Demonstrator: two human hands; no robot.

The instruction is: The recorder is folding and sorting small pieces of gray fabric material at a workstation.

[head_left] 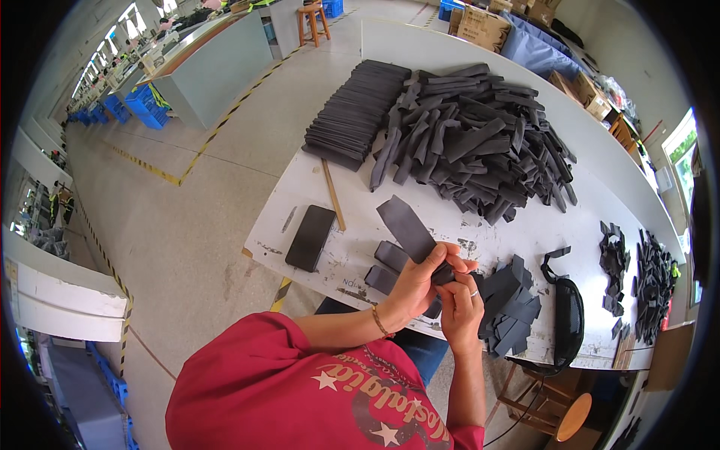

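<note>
A dark grey fabric strip (406,229) is held in both hands just above the near edge of the white table (352,240). Its flat end points away to the upper left, while the near end is bunched between my fingers. My left hand (417,285) grips it with the thumb on top. My right hand (460,307) pinches the near end, its fingers bent round it. Below and left of the strip lie small folded dark pieces (381,280). A pile of flat dark grey pieces (511,307) lies beside my right hand.
Farther back are a neat row of dark strips (356,112) and a large loose heap (480,142). A black block (310,238) and a wooden stick (333,193) lie at left. On the right are a black mesh-covered item (568,322) and more dark strips (656,285). A stool (559,412) stands below.
</note>
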